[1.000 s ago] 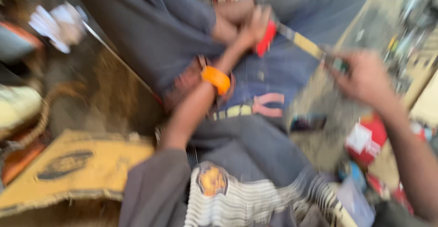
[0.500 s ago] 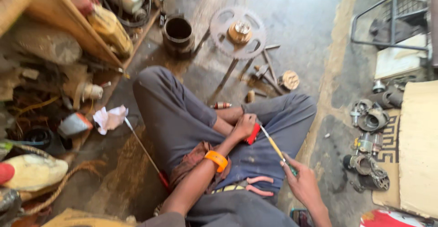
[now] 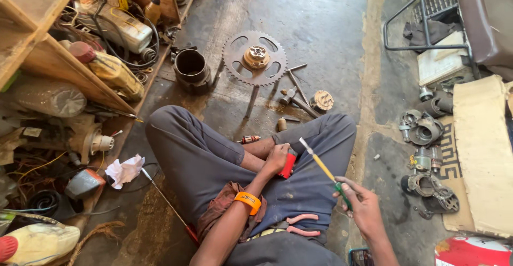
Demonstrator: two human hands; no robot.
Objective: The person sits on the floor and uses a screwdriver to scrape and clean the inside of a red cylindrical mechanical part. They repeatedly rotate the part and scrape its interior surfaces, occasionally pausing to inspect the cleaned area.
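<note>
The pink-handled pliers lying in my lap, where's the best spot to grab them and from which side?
Take the pink-handled pliers by both handles together, coming straight down from above. The handles lie flat and exposed on the trousers, spread slightly, while the jaw end sits tucked toward the waist. The left hand is closed on a small red object and the right hand holds a screwdriver, so neither is free at this moment.

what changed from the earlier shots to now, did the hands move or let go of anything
Mostly the view changed: it lifted from a blurred close look at the lap to take in the floor, with the sprocket and shelves. The right hand still grips the yellow-shafted screwdriver, tip raised toward the left hand, which keeps hold of the small red object. Nothing was let go; the pink-handled pliers stay on the lap.
</note>
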